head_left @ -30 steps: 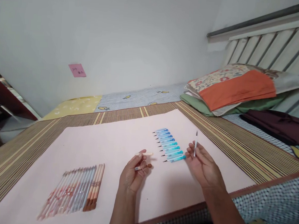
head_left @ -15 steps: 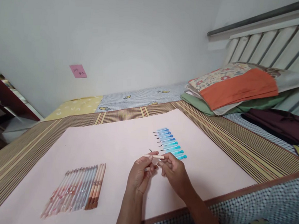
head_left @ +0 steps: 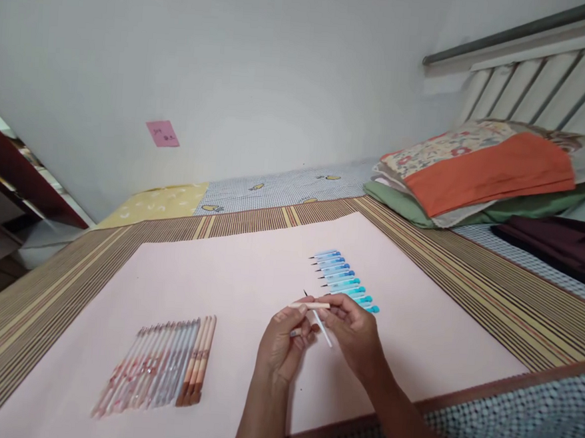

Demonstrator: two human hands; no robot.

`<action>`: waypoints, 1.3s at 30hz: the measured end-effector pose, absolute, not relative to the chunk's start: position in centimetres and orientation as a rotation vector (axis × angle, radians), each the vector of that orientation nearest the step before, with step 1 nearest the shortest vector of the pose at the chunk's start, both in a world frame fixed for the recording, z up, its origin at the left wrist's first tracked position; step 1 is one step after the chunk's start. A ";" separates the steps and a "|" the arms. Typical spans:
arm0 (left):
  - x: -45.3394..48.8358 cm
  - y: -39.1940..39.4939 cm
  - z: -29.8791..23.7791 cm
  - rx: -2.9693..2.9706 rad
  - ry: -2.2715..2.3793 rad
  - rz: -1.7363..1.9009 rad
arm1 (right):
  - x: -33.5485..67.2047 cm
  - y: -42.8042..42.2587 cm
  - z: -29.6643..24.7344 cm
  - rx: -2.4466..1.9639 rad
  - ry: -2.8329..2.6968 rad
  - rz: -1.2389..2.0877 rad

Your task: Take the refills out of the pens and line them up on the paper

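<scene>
Above the pink sheet (head_left: 228, 278), my left hand (head_left: 280, 341) is closed on a slim beige pen (head_left: 311, 306) lying across its fingertips. A shorter beige piece shows lower in the same hand. At the pen's right end, the fingers of my right hand (head_left: 357, 330) are pinched. A thin white stick (head_left: 325, 329) with a dark tip slants down between both hands; which fingers bear it is unclear. Just beyond the hands lies a row of several blue pens (head_left: 336, 265) with dark tips pointing left.
Several translucent pens (head_left: 146, 369) and a few beige-and-brown pens (head_left: 196, 362) lie side by side at left. The sheet rests on a striped mat (head_left: 81, 271). Folded cloth and an orange cushion (head_left: 496, 176) are stacked at right, near a radiator (head_left: 557, 84). A pink note (head_left: 162, 134) is on the wall.
The lower part of the white stick now shows between the hands, where it was mostly hidden before. The view has shifted slightly; both hands stay on the beige pen.
</scene>
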State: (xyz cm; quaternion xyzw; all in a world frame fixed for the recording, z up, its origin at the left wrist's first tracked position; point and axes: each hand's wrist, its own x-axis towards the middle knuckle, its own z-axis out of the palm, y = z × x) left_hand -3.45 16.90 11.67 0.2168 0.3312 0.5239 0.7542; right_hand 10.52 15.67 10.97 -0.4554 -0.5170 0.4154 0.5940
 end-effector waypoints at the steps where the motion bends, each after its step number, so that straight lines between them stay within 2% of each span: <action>1: -3.5 16.9 11.6 0.465 0.729 1.142 | 10.6 15.7 11.0 -1.080 -1.236 0.953; 8: -4.1 17.5 11.4 0.415 0.727 1.173 | 10.8 16.6 13.0 -1.181 -1.792 0.446; 12: -4.8 17.9 11.4 0.340 0.742 1.240 | 10.8 19.4 14.3 -1.147 -2.069 0.402; 15: -5.4 18.2 11.5 0.221 0.797 1.291 | 11.4 23.5 15.1 -1.185 -2.061 0.358; 23: -6.1 18.3 12.5 0.006 0.792 1.315 | 10.6 33.5 14.3 -1.650 -2.169 0.173; 31: -6.2 18.4 12.8 -0.022 0.834 1.333 | 7.5 36.2 10.5 -1.731 -2.223 0.134; 39: -6.1 18.4 12.7 -0.027 0.842 1.336 | 6.9 36.9 9.4 -1.781 -2.268 0.105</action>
